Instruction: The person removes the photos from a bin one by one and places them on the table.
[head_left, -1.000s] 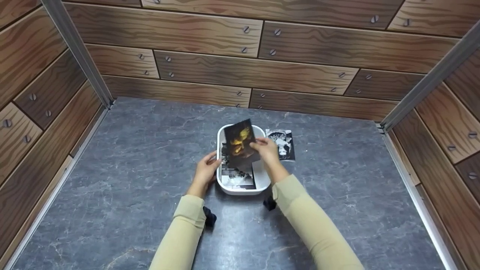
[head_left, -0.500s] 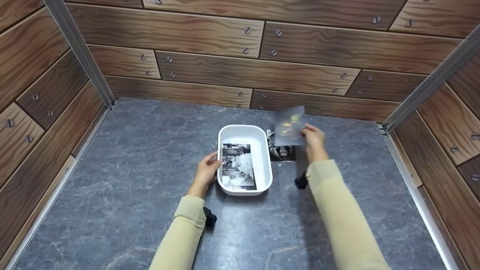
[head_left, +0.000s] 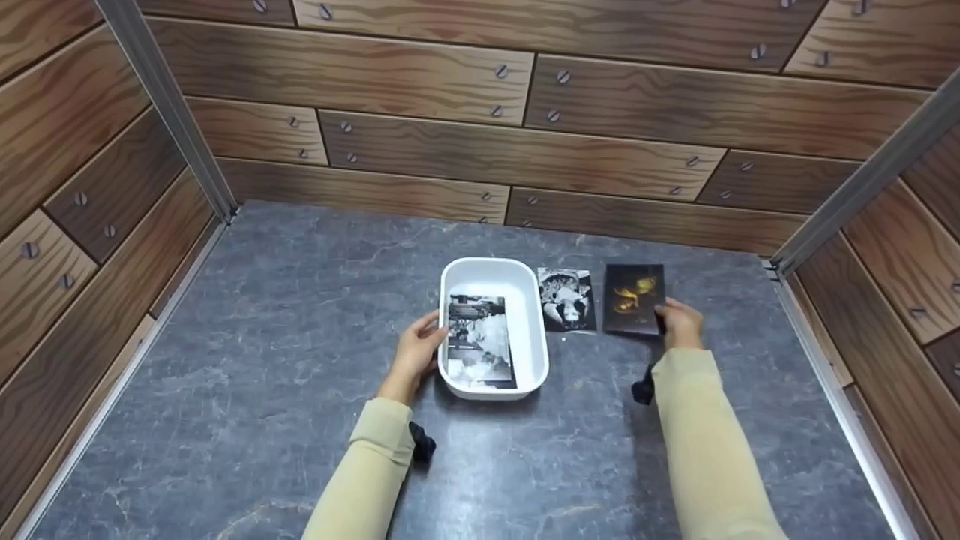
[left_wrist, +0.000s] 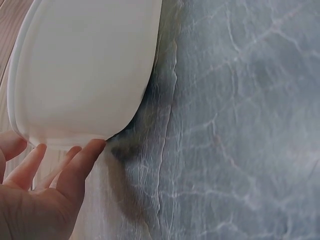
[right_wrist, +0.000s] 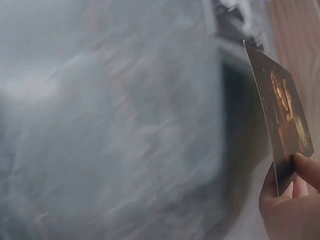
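Where the head camera looks down, a grey marbled stone-look counter [head_left: 262, 360] sits boxed in by wood-grain panel walls [head_left: 420, 142] printed with screw heads. At its centre stands a white oval plastic tub [head_left: 525, 281] with a black-and-white photograph [head_left: 480, 341] lying flat inside. The left hand [head_left: 415, 356] rests against the tub's left rim, fingers loosely curved around the edge. Just right of the tub lies a second black-and-white photo print [head_left: 567, 299], flat on the counter. Beside that lies a dark photo card with a golden-orange figure [head_left: 634, 298]; the right hand [head_left: 681, 324] pinches its near right corner. No writing or brand can be read on any print.

From the left wrist camera, the tub's smooth white outer wall [left_wrist: 80, 65] fills the upper left, with the left hand's fingertips [left_wrist: 92, 150] touching its lower edge and the counter [left_wrist: 240, 125] beside it.

From the right wrist camera, which is blurred, the right hand [right_wrist: 290, 200] grips the dark card [right_wrist: 282, 115] between thumb and fingers at its lower corner, the card tilted above the counter [right_wrist: 110, 125].
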